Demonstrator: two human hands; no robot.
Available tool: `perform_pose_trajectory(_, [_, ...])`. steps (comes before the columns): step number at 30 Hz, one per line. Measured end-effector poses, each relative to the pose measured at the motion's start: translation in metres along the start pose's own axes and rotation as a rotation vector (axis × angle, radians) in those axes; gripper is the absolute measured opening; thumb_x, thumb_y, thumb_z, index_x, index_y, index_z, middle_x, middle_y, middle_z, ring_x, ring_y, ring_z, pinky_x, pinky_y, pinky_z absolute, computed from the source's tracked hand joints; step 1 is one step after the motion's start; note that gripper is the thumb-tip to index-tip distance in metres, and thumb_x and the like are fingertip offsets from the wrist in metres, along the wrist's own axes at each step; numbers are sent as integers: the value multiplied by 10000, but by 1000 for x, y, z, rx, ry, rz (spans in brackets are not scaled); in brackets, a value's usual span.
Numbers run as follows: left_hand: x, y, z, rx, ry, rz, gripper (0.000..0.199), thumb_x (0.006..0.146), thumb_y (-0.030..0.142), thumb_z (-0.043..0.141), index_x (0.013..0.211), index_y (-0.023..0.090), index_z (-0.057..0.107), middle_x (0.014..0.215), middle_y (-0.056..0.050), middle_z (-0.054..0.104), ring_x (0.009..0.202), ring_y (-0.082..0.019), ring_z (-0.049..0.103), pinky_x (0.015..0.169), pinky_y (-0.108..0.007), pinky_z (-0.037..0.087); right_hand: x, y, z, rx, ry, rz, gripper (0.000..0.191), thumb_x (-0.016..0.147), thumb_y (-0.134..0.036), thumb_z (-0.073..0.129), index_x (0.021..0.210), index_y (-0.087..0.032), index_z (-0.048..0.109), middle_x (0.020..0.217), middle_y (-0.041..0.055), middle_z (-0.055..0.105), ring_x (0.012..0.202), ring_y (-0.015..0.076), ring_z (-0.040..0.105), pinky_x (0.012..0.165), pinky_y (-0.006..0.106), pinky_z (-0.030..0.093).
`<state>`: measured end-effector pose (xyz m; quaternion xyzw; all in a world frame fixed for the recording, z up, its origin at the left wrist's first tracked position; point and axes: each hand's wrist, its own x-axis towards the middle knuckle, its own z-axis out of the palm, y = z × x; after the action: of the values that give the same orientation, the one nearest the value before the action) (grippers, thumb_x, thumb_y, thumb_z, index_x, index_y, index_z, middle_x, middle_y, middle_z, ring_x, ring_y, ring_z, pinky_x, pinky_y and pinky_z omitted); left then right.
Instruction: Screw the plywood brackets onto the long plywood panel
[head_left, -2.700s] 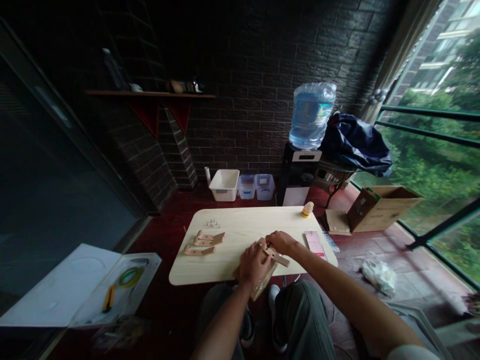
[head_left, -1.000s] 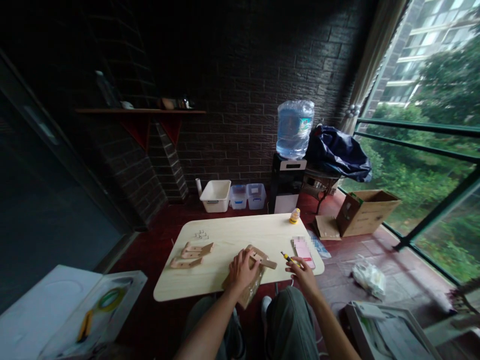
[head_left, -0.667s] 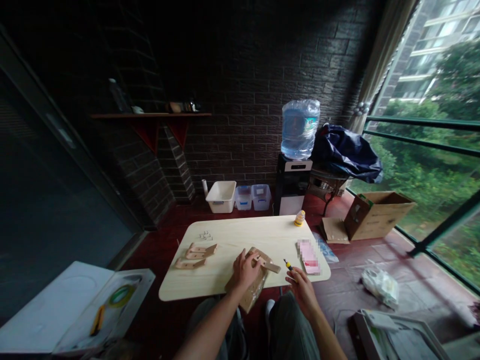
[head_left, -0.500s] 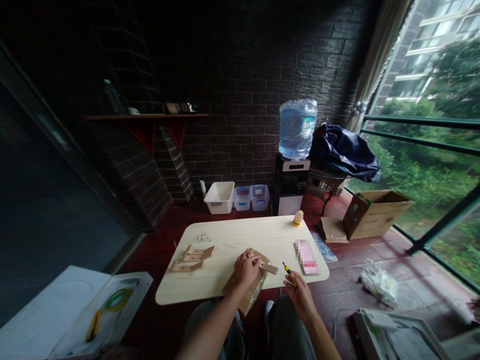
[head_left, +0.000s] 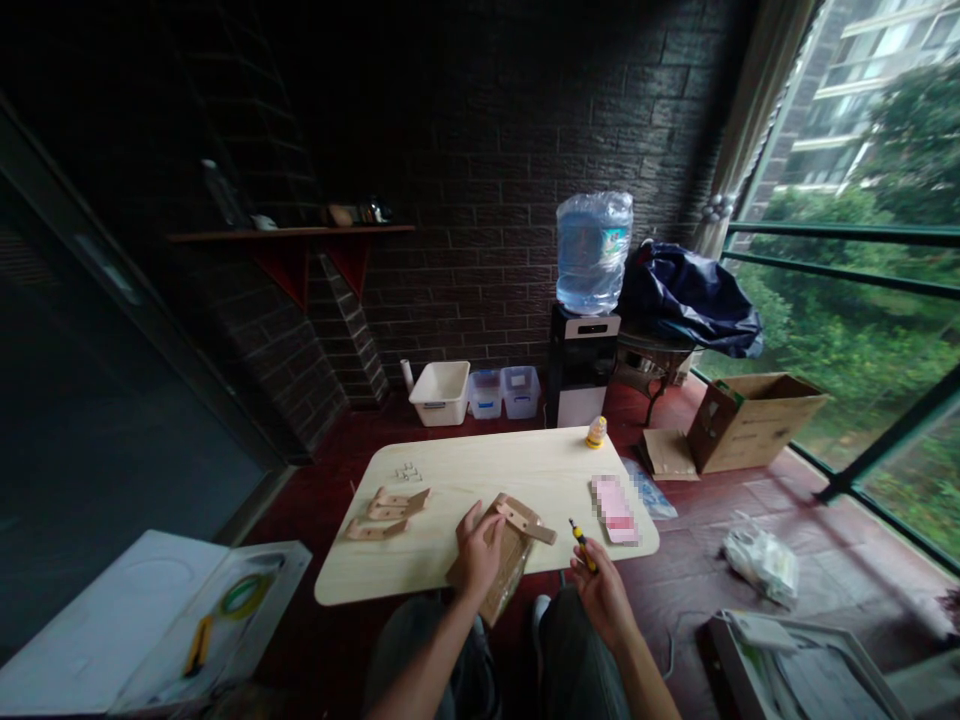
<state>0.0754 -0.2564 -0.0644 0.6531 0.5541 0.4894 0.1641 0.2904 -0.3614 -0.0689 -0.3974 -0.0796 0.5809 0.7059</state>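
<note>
Around the work, a dark brick wall (head_left: 465,220) fills the background, with a tall window (head_left: 862,260) on the right. Below the wall is the pale table (head_left: 450,465). An open white case (head_left: 97,620) is to its left; beyond its far right corner are a water dispenser (head_left: 581,360) and a cardboard box (head_left: 754,430), its top open. A white bin (head_left: 441,395) is on the red floor behind the table.

A brown wrapped block (head_left: 517,560) reaches past the table's near edge and bears a wooden piece (head_left: 532,525) laid slantwise across its far part. The left hand (head_left: 476,555) covers the block's left side, thumb and forefinger by the wooden piece's left end; I cannot tell whether they pinch it. The right hand (head_left: 600,590), apart from the block, has its fingers closed around a yellow-and-black tool (head_left: 581,545), tip pointing away from the body. Just beyond that hand a pink sheet (head_left: 616,510) takes up the table's right side. More wooden brackets (head_left: 399,503) occupy the left, and a yellow-based bottle (head_left: 596,435) stands at the far right corner. Smallest are the thin metal pieces (head_left: 409,472) behind the brackets.
</note>
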Motion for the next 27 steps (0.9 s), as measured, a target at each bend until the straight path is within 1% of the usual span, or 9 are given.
perform_pose_trajectory(1, [-3,4,-5,-52,7,-28,346,905,496,550,961,231,766,1226,-115,661,1208,-295,588,1075,-509,456,-3,-2,3,-20,-2,-29,446,633,-420,871,1003,-249,692,893,18,726,807,184,671,738,311,532])
perform_pose_trajectory(2, [-5,9,-10,-119,-19,-61,372,905,513,546,994,221,759,1160,-115,693,1148,-284,626,1050,-492,481,-7,-4,7,-58,-10,-54,436,636,-435,867,987,-243,693,861,16,721,783,180,665,721,304,527])
perform_pose_trajectory(3, [-7,15,-14,-194,-74,-101,396,905,525,543,1030,211,750,1104,-111,720,1086,-272,660,1010,-468,513,-11,-6,11,-115,-24,-76,424,647,-456,858,969,-234,694,809,12,710,736,173,652,687,297,518])
perform_pose_trajectory(5, [-9,30,-21,-314,-229,-175,440,890,549,556,1054,186,743,1037,-112,751,997,-263,698,930,-424,561,-19,-10,20,-275,-79,-115,415,683,-507,823,947,-215,694,683,-3,665,613,152,595,589,277,475])
perform_pose_trajectory(8, [-9,54,-29,-399,-404,-210,449,878,536,584,1068,160,741,1038,-114,763,970,-246,715,911,-379,571,-32,-16,33,-496,-184,-188,424,743,-546,765,971,-198,688,628,-5,637,557,144,542,525,263,411])
perform_pose_trajectory(11, [-7,73,-36,-456,-499,-177,418,895,499,578,1100,171,734,1093,-107,756,989,-232,716,926,-361,569,-42,-21,42,-610,-247,-234,423,778,-554,732,998,-197,680,659,9,655,602,163,568,560,275,424])
perform_pose_trajectory(15, [-8,85,-47,-459,-543,-110,354,897,457,596,1081,191,740,1098,-94,755,1033,-230,703,952,-361,560,-50,-24,44,-646,-252,-258,436,778,-574,724,1004,-203,684,686,19,669,627,175,590,587,284,440])
perform_pose_trajectory(20, [-10,93,-60,-449,-561,-67,257,891,398,619,995,198,744,1013,-70,765,962,-206,705,900,-322,562,-58,-25,40,-634,-242,-255,462,754,-590,743,1015,-213,689,691,17,669,633,180,593,595,284,440])
perform_pose_trajectory(27, [-12,109,-78,-362,-637,-44,257,906,380,586,978,191,744,980,-57,768,947,-193,699,891,-293,546,-69,-29,37,-670,-263,-249,466,753,-584,749,1024,-210,686,706,24,675,664,195,594,616,294,450])
